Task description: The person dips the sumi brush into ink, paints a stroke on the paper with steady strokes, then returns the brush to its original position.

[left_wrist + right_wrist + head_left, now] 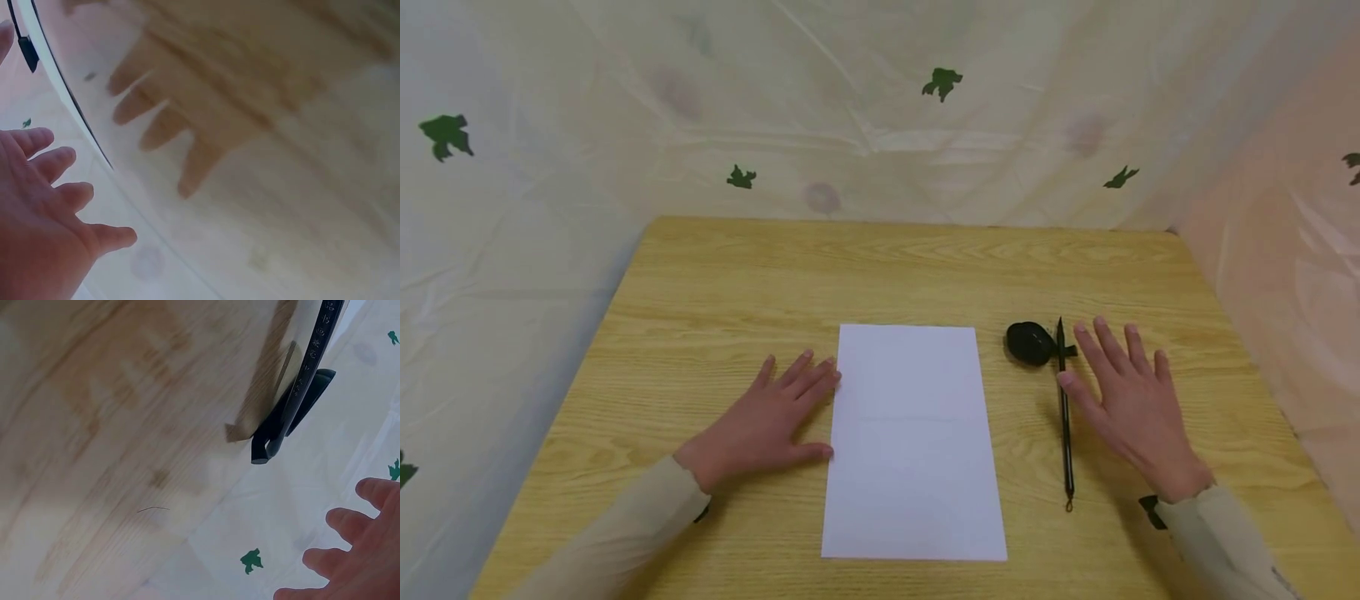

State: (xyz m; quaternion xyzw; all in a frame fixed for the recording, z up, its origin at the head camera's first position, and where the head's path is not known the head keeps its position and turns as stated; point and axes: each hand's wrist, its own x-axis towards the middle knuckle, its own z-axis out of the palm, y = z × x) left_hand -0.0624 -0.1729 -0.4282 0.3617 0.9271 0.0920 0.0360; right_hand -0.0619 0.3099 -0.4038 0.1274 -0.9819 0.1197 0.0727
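Note:
A white sheet of paper (914,467) with a faint crosswise crease lies on the wooden table. At its left edge is my left hand (767,429), fingers spread, fingertips right at the paper's side. To the right of the sheet a black calligraphy brush (1065,433), with a hanging loop at its near end, lies tip away from me. Its upper part crosses the short handle of a small black ink dish (1028,343). Beside the brush my right hand (1138,412) is spread palm down, holding nothing; its thumb tip overlaps the shaft in the head view. Characters run along the brush (312,353) in the right wrist view.
The wood-grain table (910,267) is bounded at the back and sides by pale hanging sheets (850,100) with green bird-like cutouts (942,83). A dark band piece shows at each sleeve cuff (1195,512).

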